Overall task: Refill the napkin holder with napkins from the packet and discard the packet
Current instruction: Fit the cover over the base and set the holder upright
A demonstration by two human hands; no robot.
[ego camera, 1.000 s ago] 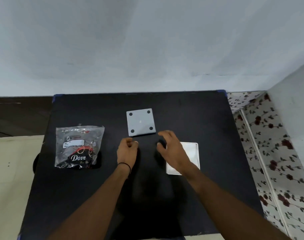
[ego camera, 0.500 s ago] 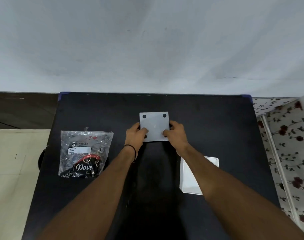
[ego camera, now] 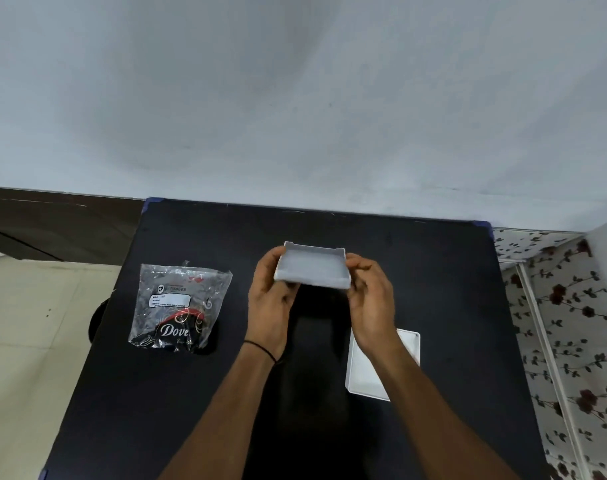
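Observation:
Both hands hold a shallow grey tray, the napkin holder's base [ego camera: 312, 266], lifted above the black table [ego camera: 433, 289] with its hollow side up and empty. My left hand [ego camera: 271, 296] grips its left edge and my right hand [ego camera: 371, 299] grips its right edge. The napkin packet [ego camera: 179, 303], clear plastic with a "Dove" print, lies flat on the table to the left, apart from my hands. A white rectangular holder part [ego camera: 409, 344] lies on the table at the right, partly hidden by my right forearm.
A pale wall stands right behind the table's far edge. Cream floor tiles [ego camera: 25, 341] lie to the left. A flower-patterned surface [ego camera: 572, 323] runs along the right side.
The grey base lay upside down on the table, feet up. Both hands reached it, took its edges, lifted it and turned it hollow side up.

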